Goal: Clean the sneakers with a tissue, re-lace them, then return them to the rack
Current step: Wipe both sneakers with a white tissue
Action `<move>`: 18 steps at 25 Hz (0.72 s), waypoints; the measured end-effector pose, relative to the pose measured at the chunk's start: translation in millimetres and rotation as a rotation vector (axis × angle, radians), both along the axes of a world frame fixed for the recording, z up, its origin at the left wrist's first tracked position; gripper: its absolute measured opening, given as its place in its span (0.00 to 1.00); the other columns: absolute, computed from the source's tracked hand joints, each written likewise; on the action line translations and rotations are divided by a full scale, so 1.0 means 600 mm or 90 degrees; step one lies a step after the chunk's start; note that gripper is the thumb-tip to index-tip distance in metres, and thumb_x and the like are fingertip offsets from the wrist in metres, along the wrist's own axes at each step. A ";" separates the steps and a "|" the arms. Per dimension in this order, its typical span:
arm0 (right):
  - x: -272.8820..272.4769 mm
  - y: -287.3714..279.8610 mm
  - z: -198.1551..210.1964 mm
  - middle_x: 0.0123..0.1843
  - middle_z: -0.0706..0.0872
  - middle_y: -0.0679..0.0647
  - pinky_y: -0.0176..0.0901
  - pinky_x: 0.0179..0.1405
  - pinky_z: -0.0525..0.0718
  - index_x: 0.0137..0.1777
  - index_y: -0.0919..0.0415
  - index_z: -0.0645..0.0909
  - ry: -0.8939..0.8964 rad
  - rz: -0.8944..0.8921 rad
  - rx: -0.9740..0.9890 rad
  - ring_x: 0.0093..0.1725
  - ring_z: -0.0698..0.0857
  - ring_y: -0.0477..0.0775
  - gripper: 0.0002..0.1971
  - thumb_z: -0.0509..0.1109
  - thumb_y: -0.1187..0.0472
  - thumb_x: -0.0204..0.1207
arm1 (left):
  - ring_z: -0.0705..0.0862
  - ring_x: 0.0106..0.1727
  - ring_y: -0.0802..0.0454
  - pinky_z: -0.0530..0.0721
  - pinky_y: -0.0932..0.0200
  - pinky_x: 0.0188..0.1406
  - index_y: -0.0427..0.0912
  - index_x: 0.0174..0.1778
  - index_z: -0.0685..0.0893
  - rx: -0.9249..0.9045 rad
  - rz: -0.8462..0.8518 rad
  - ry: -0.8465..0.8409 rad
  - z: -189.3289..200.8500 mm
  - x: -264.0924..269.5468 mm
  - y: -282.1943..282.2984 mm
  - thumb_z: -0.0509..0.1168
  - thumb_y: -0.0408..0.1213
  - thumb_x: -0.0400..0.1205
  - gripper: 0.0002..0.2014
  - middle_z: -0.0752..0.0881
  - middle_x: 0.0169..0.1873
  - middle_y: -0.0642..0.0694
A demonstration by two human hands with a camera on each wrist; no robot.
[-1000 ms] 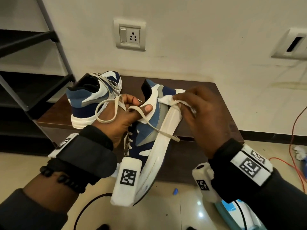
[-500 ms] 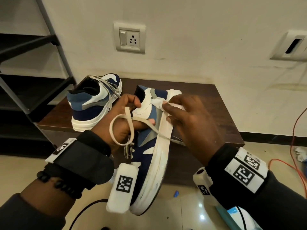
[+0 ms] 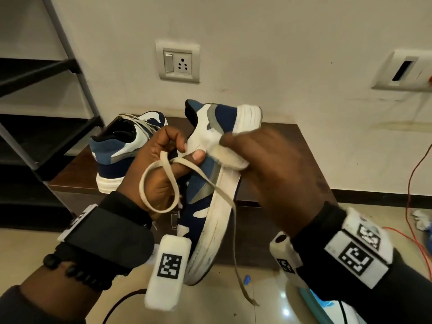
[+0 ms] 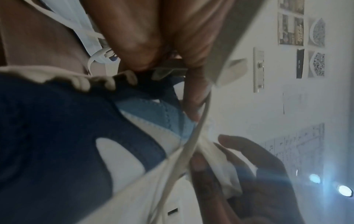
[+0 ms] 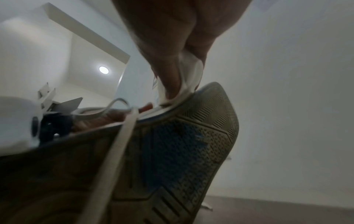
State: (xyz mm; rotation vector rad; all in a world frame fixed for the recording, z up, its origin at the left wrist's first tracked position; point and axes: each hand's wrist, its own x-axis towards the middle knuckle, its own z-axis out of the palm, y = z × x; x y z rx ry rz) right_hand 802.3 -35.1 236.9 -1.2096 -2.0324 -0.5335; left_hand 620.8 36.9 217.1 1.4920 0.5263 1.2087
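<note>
Held sneaker [image 3: 205,176]: navy, light blue, grey and white panels; white midsole; grey-and-blue ridged outsole [image 5: 191,151]. Lace [image 3: 161,183]: cream. Tissue [image 3: 224,153]: white. Bench [image 3: 292,146]: dark brown.

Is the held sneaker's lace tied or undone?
Undone: the lace loops loosely over the left hand and trails free down past the sneaker's sole.

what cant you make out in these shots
- Held sneaker far side: head view, turned away.
- Its toe: head view, behind the left wrist camera.
- Right hand fingertips: head view, hidden behind the tissue.
- Second sneaker front: left hand covers it.
</note>
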 end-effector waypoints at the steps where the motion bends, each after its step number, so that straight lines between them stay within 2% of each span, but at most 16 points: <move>1: -0.007 0.003 -0.016 0.55 0.86 0.61 0.51 0.48 0.86 0.60 0.63 0.82 -0.009 0.024 -0.036 0.55 0.84 0.60 0.15 0.65 0.63 0.75 | 0.75 0.26 0.60 0.77 0.69 0.26 0.42 0.39 0.72 0.002 0.015 0.020 -0.004 -0.001 0.000 0.70 0.28 0.76 0.11 0.75 0.27 0.54; 4: -0.009 0.024 -0.035 0.53 0.86 0.58 0.45 0.47 0.84 0.55 0.61 0.85 0.032 0.009 -0.082 0.54 0.83 0.58 0.16 0.60 0.57 0.75 | 0.78 0.30 0.57 0.80 0.66 0.30 0.44 0.40 0.75 -0.026 0.066 0.053 -0.014 -0.007 0.011 0.68 0.33 0.74 0.07 0.77 0.29 0.53; 7: -0.004 0.033 -0.040 0.52 0.85 0.57 0.44 0.47 0.82 0.56 0.62 0.86 0.100 -0.039 -0.097 0.53 0.81 0.57 0.19 0.57 0.56 0.74 | 0.81 0.35 0.53 0.84 0.63 0.32 0.48 0.44 0.80 -0.064 0.052 0.071 -0.019 -0.019 0.022 0.69 0.31 0.72 0.09 0.82 0.36 0.51; 9: -0.016 0.020 -0.047 0.54 0.85 0.57 0.43 0.50 0.82 0.58 0.62 0.85 0.079 0.014 -0.118 0.54 0.82 0.55 0.19 0.58 0.57 0.75 | 0.82 0.36 0.51 0.84 0.62 0.34 0.49 0.46 0.80 -0.083 0.040 0.075 -0.022 -0.026 0.023 0.73 0.27 0.69 0.15 0.82 0.36 0.50; 12: -0.023 0.008 -0.048 0.55 0.85 0.57 0.42 0.51 0.83 0.59 0.60 0.84 0.013 0.088 -0.140 0.55 0.83 0.54 0.18 0.59 0.56 0.75 | 0.80 0.37 0.45 0.82 0.55 0.37 0.51 0.42 0.81 -0.095 0.015 0.067 -0.024 -0.033 0.022 0.78 0.32 0.67 0.15 0.79 0.36 0.45; 14: -0.006 0.028 -0.042 0.56 0.85 0.56 0.48 0.55 0.83 0.59 0.60 0.83 0.132 0.031 -0.150 0.57 0.83 0.55 0.15 0.62 0.57 0.77 | 0.81 0.34 0.46 0.83 0.54 0.36 0.53 0.44 0.81 -0.074 -0.015 0.109 -0.020 -0.030 0.016 0.76 0.32 0.67 0.16 0.80 0.35 0.45; 16: 0.007 0.043 -0.035 0.58 0.85 0.55 0.53 0.58 0.82 0.62 0.59 0.82 0.266 -0.030 -0.187 0.59 0.81 0.54 0.14 0.67 0.60 0.78 | 0.83 0.36 0.45 0.85 0.51 0.37 0.52 0.49 0.80 -0.042 -0.025 0.149 -0.017 -0.025 0.009 0.73 0.30 0.68 0.18 0.81 0.38 0.42; 18: -0.009 0.035 -0.038 0.58 0.84 0.54 0.51 0.58 0.82 0.63 0.59 0.82 0.208 -0.013 -0.183 0.58 0.81 0.52 0.14 0.67 0.62 0.78 | 0.83 0.39 0.50 0.83 0.54 0.39 0.50 0.52 0.78 -0.027 -0.003 0.152 -0.016 -0.026 0.005 0.71 0.30 0.68 0.19 0.82 0.40 0.45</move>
